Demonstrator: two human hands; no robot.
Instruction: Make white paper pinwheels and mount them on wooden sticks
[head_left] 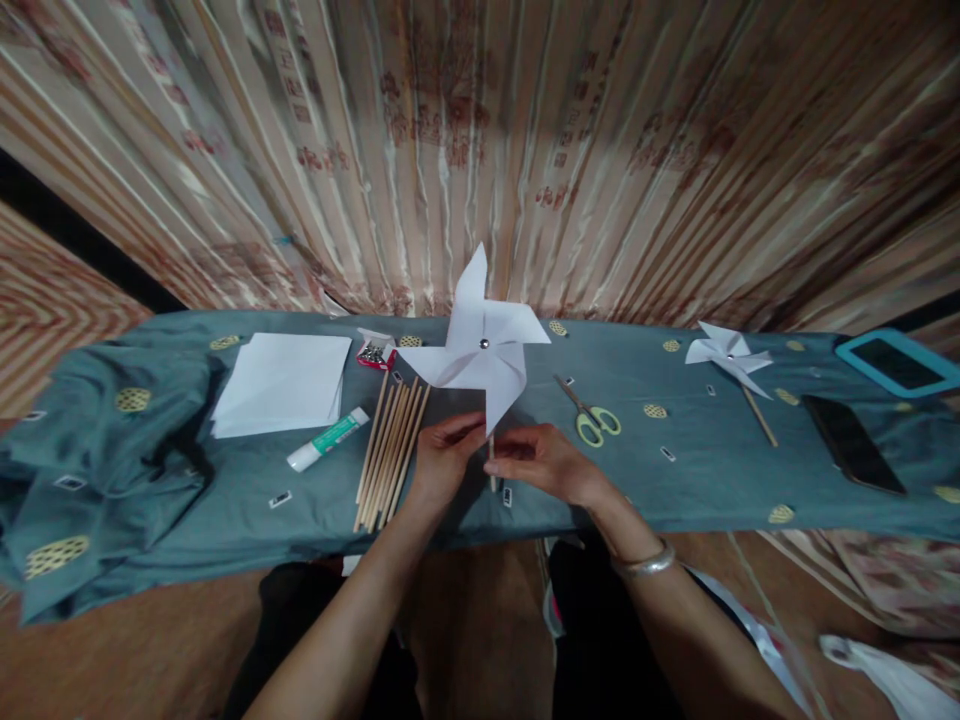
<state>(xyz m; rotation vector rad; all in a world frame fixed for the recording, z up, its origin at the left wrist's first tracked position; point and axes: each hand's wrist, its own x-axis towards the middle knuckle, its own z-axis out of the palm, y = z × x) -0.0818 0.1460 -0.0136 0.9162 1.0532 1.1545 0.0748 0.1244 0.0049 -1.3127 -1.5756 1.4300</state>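
Cloth-covered counter (675,470), near edge: white paper pinwheel (480,350) upright on its stick (492,465), long axis vertical, left hand (444,455) and right hand (544,462) fingers both pinching the stick below the vanes; spare sticks (390,450) just left.

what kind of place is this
Probably a home craft table: a cloth-covered table before a curtain, both hands holding a paper pinwheel, with wooden sticks and scissors nearby.

A pinwheel (480,350) is held upright over the middle of the table (675,480). Left of it, sticks (390,450), a glue stick (328,439) and paper sheets (281,382) are laid. Right of it, scissors (591,412), a second pinwheel (729,355) and a phone (851,441) are placed.
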